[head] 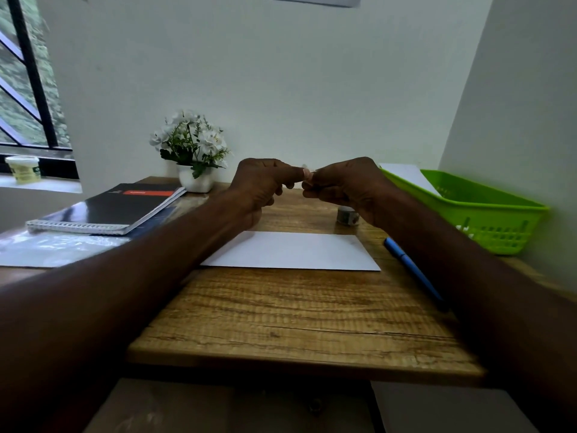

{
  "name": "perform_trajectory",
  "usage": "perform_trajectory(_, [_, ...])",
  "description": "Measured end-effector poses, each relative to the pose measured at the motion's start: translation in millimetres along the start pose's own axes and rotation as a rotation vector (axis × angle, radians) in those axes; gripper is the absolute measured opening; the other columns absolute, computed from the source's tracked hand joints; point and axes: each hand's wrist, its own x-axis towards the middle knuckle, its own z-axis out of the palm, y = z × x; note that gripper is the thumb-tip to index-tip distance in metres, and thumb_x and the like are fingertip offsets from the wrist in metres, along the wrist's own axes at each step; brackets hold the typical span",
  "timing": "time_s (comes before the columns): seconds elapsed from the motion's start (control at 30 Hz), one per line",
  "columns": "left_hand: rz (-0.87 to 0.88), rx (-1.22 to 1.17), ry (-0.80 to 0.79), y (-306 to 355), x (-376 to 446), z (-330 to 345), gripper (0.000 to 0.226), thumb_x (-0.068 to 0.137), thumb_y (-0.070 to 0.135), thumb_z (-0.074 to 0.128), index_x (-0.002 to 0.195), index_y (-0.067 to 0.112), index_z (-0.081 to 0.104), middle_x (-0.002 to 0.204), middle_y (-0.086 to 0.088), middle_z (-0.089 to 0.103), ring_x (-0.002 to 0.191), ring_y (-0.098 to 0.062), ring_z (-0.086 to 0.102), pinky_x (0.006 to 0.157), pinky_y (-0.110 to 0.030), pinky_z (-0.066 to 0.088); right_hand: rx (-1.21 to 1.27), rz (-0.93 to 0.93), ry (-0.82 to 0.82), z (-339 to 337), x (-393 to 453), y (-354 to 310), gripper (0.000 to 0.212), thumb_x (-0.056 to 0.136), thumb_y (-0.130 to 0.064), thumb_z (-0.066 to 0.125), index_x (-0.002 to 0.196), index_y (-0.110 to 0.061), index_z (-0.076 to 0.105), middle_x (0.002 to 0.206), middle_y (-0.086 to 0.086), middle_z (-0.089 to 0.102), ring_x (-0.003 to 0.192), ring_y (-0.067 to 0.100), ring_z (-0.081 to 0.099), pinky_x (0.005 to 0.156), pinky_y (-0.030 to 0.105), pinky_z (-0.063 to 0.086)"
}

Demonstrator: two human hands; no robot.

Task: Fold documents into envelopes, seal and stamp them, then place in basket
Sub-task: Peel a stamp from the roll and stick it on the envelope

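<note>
Both hands were raised above the table [281, 307], knuckles toward the wall, fingertips meeting in the middle. The left hand [262, 182] had its fingers curled, thumb and forefinger pinching a tiny pale scrap [307, 174] at the point where the two hands met. The right hand [343, 185] was curled the same way, its fingertips nipping the other side of that scrap. What the scrap was I could not tell; it was too small and mostly hidden by the fingers.

Below the fingers and nearer the person, a white envelope [296, 251] lay flat on the wood, its left end covered by the left forearm. Just under the right hand's fingers stood a small roll, perhaps tape [347, 216], half hidden by the wrist. A blue pen [412, 270] lay slantwise near the right forearm, right of the envelope. Further right of the fingers sat the green basket [499, 223], against the side wall, with a white sheet [409, 175] showing inside it at the far end.

Left of the fingers, a potted white-flowered plant [192, 151] stood by the back wall, and a dark spiral notebook [109, 210] lay beyond it, with a clear plastic sleeve [53, 248] nearer the person.
</note>
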Motion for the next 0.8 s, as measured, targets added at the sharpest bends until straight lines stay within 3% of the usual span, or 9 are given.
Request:
perform_trajectory(0.17, [-0.033, -0.025, 0.015, -2.1, 0.3, 3.7, 0.034, 0.073, 0.026, 0.091, 0.062, 0.018, 0.059, 0.070, -0.005, 0.062, 0.062, -0.013, 0.056, 0.060, -0.030, 0.041, 0.003, 0.020, 0.022, 1.2, -0.5, 1.7, 0.032, 0.083, -0.010, 0.081, 0.107, 0.010, 0.073, 0.095, 0.016, 0.079, 0.087, 0.025, 0.079, 0.091, 0.032, 0.061])
perform_trajectory(0.33, [-0.029, -0.070, -0.015, -2.4, 1.3, -9.7, 0.019, 0.084, 0.034, 0.083, 0.082, 0.019, 0.071, 0.083, 0.000, 0.077, 0.076, -0.013, 0.069, 0.071, -0.031, 0.047, 0.027, 0.062, 0.072, -1.3, 1.3, 2.9, 0.023, 0.091, -0.009, 0.072, 0.108, 0.007, 0.073, 0.099, 0.017, 0.079, 0.086, 0.024, 0.079, 0.094, 0.034, 0.058])
perform_trajectory(0.47, [-0.022, -0.002, -0.053, -4.4, -2.4, -4.2, 0.015, 0.095, 0.033, 0.071, 0.092, 0.018, 0.075, 0.094, -0.001, 0.080, 0.078, -0.013, 0.068, 0.069, -0.031, 0.044, 0.010, 0.054, 0.053, 1.1, -0.3, 3.7, 0.023, 0.089, -0.007, 0.072, 0.107, 0.007, 0.073, 0.096, 0.016, 0.079, 0.087, 0.025, 0.079, 0.095, 0.035, 0.058])
perform_trajectory(0.63, [-0.046, 0.028, -0.012, -5.8, -1.6, -0.3, 0.023, 0.103, 0.028, 0.057, 0.094, 0.014, 0.072, 0.072, 0.001, 0.070, 0.063, -0.012, 0.059, 0.060, -0.027, 0.041, -0.005, 0.058, 0.044, 1.7, -1.5, 3.7, 0.024, 0.089, -0.007, 0.073, 0.107, 0.008, 0.073, 0.099, 0.017, 0.079, 0.087, 0.025, 0.079, 0.092, 0.034, 0.059])
perform_trajectory(0.8, [-0.048, 0.073, 0.017, -5.2, -1.1, 1.1, 0.036, 0.099, 0.041, 0.062, 0.072, 0.017, 0.063, 0.058, 0.001, 0.058, 0.056, -0.015, 0.054, 0.062, -0.029, 0.039, -0.012, 0.063, 0.033, 3.5, -3.1, 3.3, 0.025, 0.088, -0.007, 0.075, 0.108, 0.008, 0.072, 0.100, 0.019, 0.078, 0.086, 0.025, 0.079, 0.079, 0.025, 0.060])
